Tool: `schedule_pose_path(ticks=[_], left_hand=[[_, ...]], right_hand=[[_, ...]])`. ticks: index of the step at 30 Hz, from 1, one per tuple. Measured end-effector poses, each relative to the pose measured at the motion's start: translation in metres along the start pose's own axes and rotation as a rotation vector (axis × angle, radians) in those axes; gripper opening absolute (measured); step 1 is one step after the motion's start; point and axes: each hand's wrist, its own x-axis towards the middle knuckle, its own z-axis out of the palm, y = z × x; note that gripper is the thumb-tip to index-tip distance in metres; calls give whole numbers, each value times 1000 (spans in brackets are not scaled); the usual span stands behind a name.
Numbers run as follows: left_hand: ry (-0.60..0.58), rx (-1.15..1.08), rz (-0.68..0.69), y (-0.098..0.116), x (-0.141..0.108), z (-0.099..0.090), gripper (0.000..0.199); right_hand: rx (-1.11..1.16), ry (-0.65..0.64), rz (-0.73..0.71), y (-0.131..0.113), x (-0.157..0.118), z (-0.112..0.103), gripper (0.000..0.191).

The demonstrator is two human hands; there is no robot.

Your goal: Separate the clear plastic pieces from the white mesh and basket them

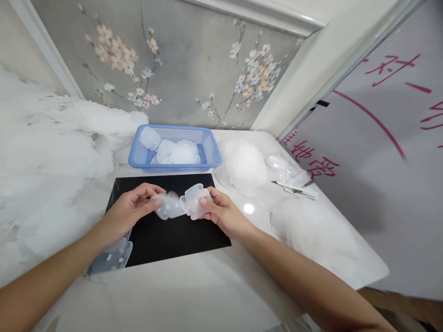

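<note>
Over the black mat (pixel 180 240), my left hand (pixel 128 210) pinches a translucent plastic piece with pale round spots (pixel 169 206), slightly blurred. My right hand (pixel 224 213) grips a second frosted plastic piece with a notched outline (pixel 194 199), thumb on its face and fingers behind. The two pieces meet or overlap at their near edges; whether they are joined I cannot tell. Below my left wrist, similar spotted pieces (pixel 112 256) lie across the mat's left edge, partly hidden by my forearm.
Behind the mat stands a blue plastic basket (pixel 175 168) holding several frosted pieces. A large heap of whitish translucent pieces (pixel 44 152) covers the table's left side. Another pile (pixel 242 163) sits right of the basket, near clear plastic bags (pixel 287 170). A whiteboard (pixel 380 184) borders the right side.
</note>
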Motion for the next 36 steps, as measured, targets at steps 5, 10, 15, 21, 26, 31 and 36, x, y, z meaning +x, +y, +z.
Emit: schedule_pose_path(ticks=[5,10,15,21,26,31,36], left_hand=[[-9,-194,-164,6,-2,3,31],[-47,-290,-251,14,-3,7,29],[-119,-317,-258,13,-3,6,35],[-157,-297,-255,7,-3,4,40],[-197,-285,-235,9,-4,5,43],[-283,-15,-133,44,-12,-32,52],[-111,730,-10,64,-31,-103,47]], right_hand=[[185,-14,114,-3,2,0,36],[197,10,140,-2,6,-1,42],[193,20,122,1,6,-1,41],[142,40,97,-5,2,-1,34],[-1,-64,116,-6,4,15,38],[-92,25,-99,-27,40,30,39],[-437,253,-352,-74,101,15,30]])
